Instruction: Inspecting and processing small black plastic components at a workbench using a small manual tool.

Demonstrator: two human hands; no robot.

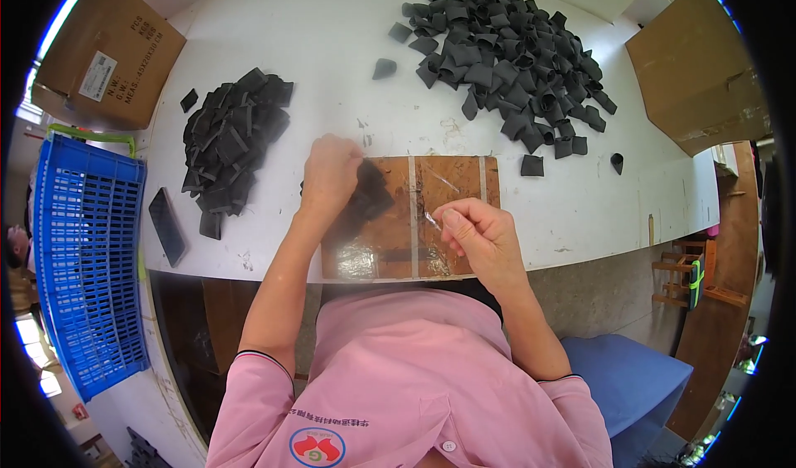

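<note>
My left hand (332, 171) is over the left part of a brown board (473, 174), its fingers drawn together; what they hold, if anything, is hidden. Just beside and below it, several dark fabric pieces (365, 201) appear blurred on the board. My right hand (482, 237) is closed around a small shiny metal tool (432, 221) whose tip points up and left over the board's right part; its kind is too small to tell. Pale strips of tape run across the board.
Flat black fabric pieces (228, 140) lie heaped on the left, near a phone (167, 227). Folded black loops (506, 62) form a larger pile at the far right. Cardboard boxes (124, 41) stand at both sides. A blue crate (89, 261) is at the left edge, a blue stool (630, 377) lower right.
</note>
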